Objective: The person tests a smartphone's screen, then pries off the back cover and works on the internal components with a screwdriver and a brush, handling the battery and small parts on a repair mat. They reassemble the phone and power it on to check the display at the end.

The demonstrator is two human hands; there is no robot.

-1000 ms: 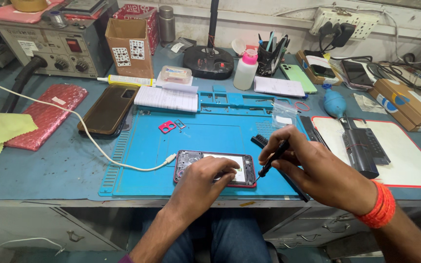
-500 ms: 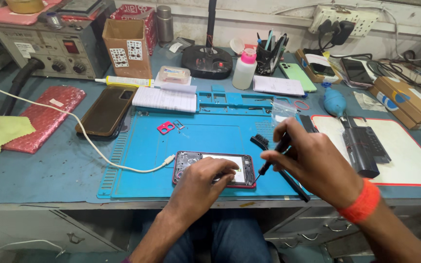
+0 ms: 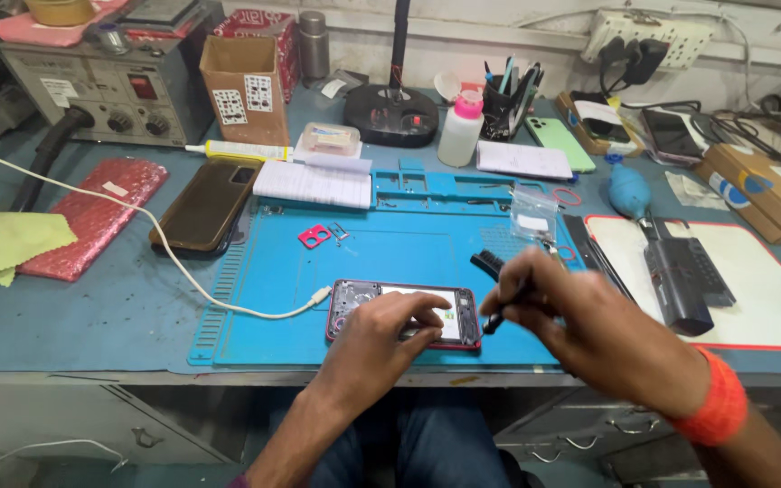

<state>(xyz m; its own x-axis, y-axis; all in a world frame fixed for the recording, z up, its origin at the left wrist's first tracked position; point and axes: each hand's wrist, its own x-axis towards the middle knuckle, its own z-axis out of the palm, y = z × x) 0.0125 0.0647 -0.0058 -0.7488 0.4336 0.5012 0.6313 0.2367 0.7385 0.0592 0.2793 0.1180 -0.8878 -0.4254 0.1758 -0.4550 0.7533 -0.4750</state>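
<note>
Here, opened red-framed phone (image 3: 363, 303) lies flat, back removed.

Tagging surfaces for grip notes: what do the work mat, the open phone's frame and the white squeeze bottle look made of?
Work mat: probably silicone or soft rubber, matte blue, with moulded ribs and trays.
Open phone, under the left hand: red rim, plastic or painted metal, can't tell; dark insides exposed.
Squeeze bottle: white translucent plastic, dull finish, pink cap.
</note>
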